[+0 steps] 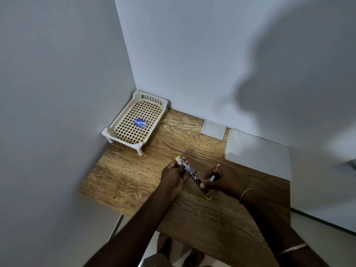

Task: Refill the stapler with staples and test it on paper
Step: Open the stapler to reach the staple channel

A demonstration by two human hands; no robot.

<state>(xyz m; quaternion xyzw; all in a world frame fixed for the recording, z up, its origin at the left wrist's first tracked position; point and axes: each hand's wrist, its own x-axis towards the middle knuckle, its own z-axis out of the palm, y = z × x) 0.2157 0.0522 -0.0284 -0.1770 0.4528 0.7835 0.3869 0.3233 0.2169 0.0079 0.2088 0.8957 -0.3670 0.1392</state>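
Above the worktop [134, 180], the left hand [173, 174] grips the opened stapler [194, 175] with curled fingers while the right hand [225, 180] pinches a small silvery strip [212, 178], probably staples, which could slip or break if it enters the channel crooked.

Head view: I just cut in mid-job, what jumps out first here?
Both hands meet over the middle of the wooden table: the left hand grips the opened stapler by its far, yellow-tipped end, and the right hand pinches what looks like a staple strip beside it. In the back left corner a cream lattice tray holds a small blue staple box. White paper lies by the wall at the right.
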